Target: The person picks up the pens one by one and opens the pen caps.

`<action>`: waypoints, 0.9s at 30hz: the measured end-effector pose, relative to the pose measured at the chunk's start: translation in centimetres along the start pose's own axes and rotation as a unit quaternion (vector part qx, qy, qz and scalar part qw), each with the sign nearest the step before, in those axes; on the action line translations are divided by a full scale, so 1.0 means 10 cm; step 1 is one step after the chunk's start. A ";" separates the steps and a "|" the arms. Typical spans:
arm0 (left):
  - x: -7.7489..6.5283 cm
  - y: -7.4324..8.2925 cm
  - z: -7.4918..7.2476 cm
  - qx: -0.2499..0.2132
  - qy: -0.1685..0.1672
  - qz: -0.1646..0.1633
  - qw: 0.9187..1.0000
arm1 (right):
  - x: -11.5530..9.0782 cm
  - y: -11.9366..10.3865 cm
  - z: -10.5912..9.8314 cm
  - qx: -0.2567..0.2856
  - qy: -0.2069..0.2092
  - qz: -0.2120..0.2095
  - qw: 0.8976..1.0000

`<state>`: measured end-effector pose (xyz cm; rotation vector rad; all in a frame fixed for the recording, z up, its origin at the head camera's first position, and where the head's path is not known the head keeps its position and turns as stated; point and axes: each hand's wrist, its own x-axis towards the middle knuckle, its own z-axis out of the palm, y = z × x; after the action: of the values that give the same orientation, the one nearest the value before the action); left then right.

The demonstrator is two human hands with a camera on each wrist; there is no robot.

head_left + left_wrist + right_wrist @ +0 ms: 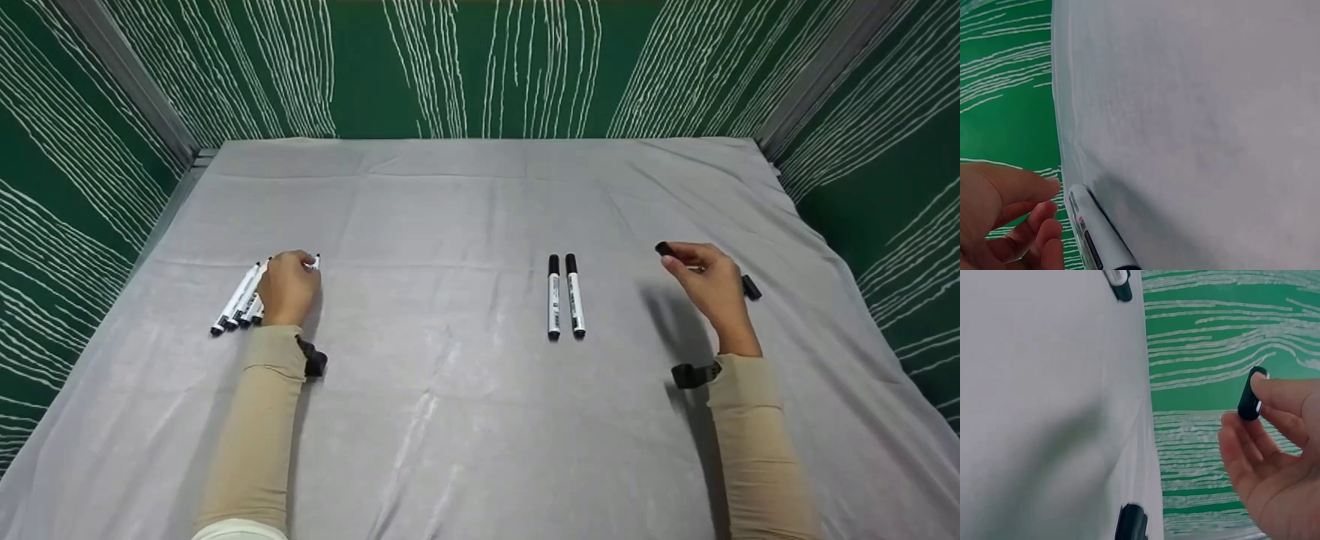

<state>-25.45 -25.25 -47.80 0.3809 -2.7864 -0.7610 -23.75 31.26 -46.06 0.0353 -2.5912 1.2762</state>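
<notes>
My left hand (pixel 291 289) is over the right side of a group of white markers (pixel 238 296), which lie slanted and close together. In the left wrist view its thumb and fingers are loosely bent with a gap between them, beside one white marker (pixel 1098 230); I see nothing pinched there. The hand hides part of the group. My right hand (pixel 709 281) is raised above the cloth, pinching a black marker cap (pixel 1251 394) between thumb and fingers. A second black cap (pixel 751 287) lies on the cloth just right of that hand.
Two white markers with black caps, a left one (pixel 554 300) and a right one (pixel 575 296), lie side by side right of centre. A wrinkled grey cloth (pixel 450 217) covers the table. Green walls (pixel 375 75) with white lines surround its back and sides.
</notes>
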 end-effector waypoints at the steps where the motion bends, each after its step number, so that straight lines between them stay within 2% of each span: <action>1: -0.01 0.01 0.00 -0.005 -0.001 0.002 1.000 | 0.00 0.03 -0.02 -0.007 -0.002 0.015 1.000; 5: -0.02 0.05 0.01 -0.020 -0.008 0.009 1.000 | -0.01 0.12 -0.10 -0.031 -0.025 0.070 0.997; 8: -0.03 0.10 0.01 -0.032 -0.011 0.013 0.999 | -0.02 0.18 -0.13 -0.051 -0.038 0.092 0.994; 17: -0.06 0.21 0.01 -0.056 -0.021 0.009 0.998 | -0.04 0.38 -0.16 -0.118 -0.033 0.112 0.986; 27: -0.08 0.22 0.06 -0.063 -0.024 0.012 0.998 | -0.06 0.45 -0.17 -0.125 -0.036 0.135 0.982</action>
<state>-25.27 -22.84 -47.30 0.3085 -2.7620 -0.9466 -23.37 35.29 -48.71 -0.3335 -2.8756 1.0320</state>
